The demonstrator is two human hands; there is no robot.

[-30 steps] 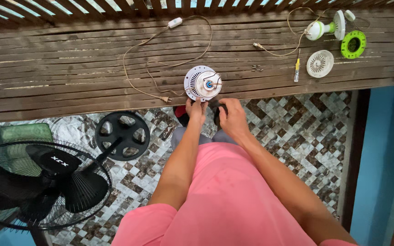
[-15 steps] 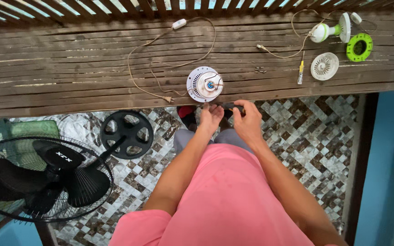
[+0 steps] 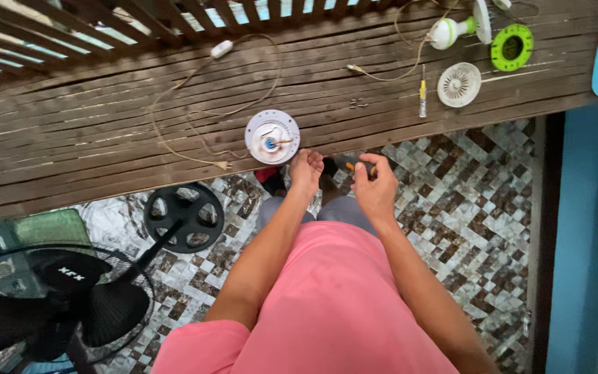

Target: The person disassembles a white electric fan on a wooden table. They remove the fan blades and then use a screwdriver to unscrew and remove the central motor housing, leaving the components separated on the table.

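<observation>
Nearest, a pink shirt fills the lower middle, both bare forearms reaching out from it over the patterned tile floor. A black standing fan sits at the near left, its round black base just beyond. The right hand is curled around a small tool with an orange tip, fingers closed on it. The left hand is loosely cupped, fingers bent; whether it holds anything cannot be told. It sits just near of the round white motor disc lying at the near edge of the wooden bench. A thin cord loops left of the disc. Farther right lie a yellow screwdriver, a white grille and a green ring.
</observation>
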